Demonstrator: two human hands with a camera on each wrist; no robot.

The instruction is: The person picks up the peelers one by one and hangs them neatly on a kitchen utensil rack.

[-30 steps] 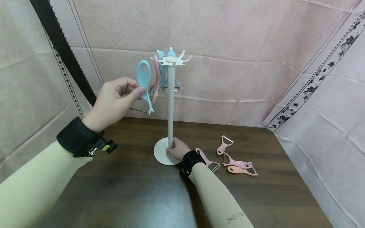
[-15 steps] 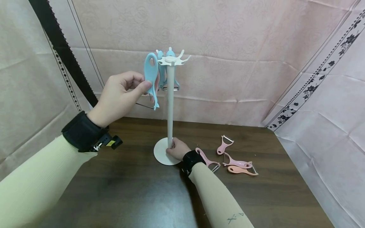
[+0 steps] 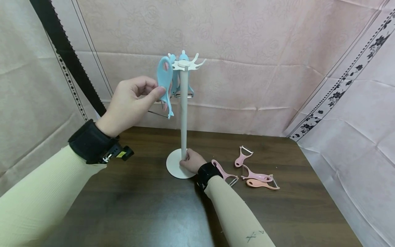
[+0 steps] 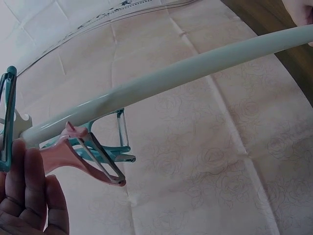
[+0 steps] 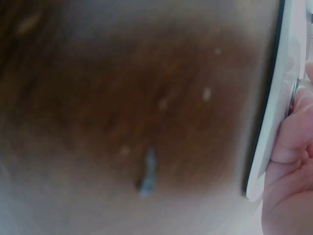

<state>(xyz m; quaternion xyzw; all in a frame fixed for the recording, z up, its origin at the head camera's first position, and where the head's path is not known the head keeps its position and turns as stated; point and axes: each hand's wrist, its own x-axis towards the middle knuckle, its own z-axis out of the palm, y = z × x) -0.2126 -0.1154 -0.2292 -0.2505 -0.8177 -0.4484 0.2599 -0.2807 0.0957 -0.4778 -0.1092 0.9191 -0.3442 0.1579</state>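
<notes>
My left hand [image 3: 131, 101] pinches a light blue peeler [image 3: 164, 77] by its lower handle, thumb in front. Its looped end is up, beside the hooks of a white hanging stand [image 3: 183, 116]; whether it sits on a hook I cannot tell. In the left wrist view this blue peeler [image 4: 9, 120] is at the left edge. A pink peeler [image 4: 66, 155] and blue peelers [image 4: 105, 154] hang from the stand close by. Low down, my right hand [image 3: 193, 162] holds the foot of the pole, against the round base [image 3: 175, 168]; some fingers are hidden.
Right of the stand, pink peelers [image 3: 242, 157] and an orange peeler [image 3: 259, 184] lie on the dark wooden table [image 3: 139, 202]. One pink peeler [image 3: 220, 169] lies partly behind the right wrist. Patterned cloth [image 3: 247, 68] hangs behind the table.
My left hand has moved right and slightly up, bringing the blue peeler against the stand's hooks and in front of the hanging pink one. The right hand stays at the pole's foot.
</notes>
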